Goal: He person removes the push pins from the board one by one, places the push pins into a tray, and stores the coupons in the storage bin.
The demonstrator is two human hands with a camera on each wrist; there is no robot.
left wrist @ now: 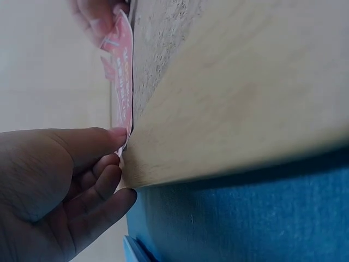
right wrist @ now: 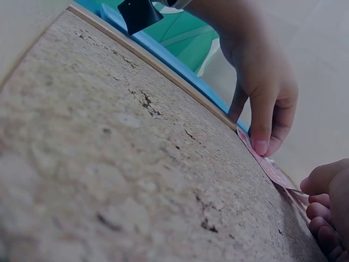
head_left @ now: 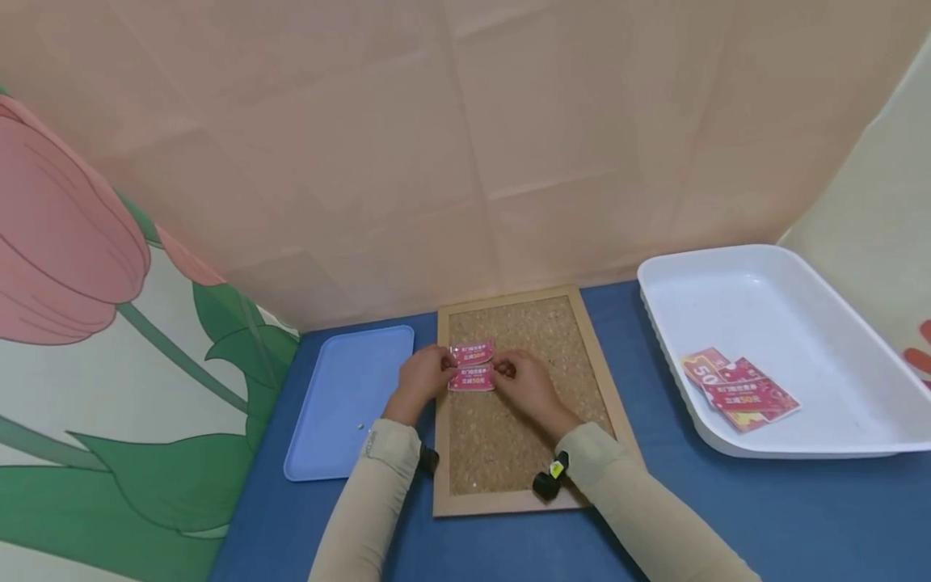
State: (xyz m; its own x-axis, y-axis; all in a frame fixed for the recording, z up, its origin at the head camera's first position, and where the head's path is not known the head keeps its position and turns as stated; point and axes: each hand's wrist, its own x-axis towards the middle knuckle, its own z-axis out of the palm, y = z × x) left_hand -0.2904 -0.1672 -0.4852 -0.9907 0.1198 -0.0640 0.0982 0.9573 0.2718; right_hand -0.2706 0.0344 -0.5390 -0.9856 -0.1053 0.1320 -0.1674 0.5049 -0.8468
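Two red printed cards lie one above the other on the upper left of a wood-framed cork board [head_left: 524, 453]. The left hand [head_left: 423, 378] pinches the left end of the lower card [head_left: 471, 379], just below the upper card [head_left: 473, 352]. At its right end the right hand [head_left: 529, 386] holds the same card between thumb and finger. In the left wrist view the left thumb [left wrist: 98, 143] presses on the card [left wrist: 123, 76] by the frame's edge. The right wrist view shows both hands at opposite ends of the card [right wrist: 267, 166].
A blue tray [head_left: 342, 404] with a tiny object [head_left: 360, 426] in it lies left of the board. On the right stands a white tub [head_left: 836, 388] holding several overlapping red cards [head_left: 749, 394]. A beige cloth [head_left: 364, 162] hangs behind the blue table surface [head_left: 429, 558].
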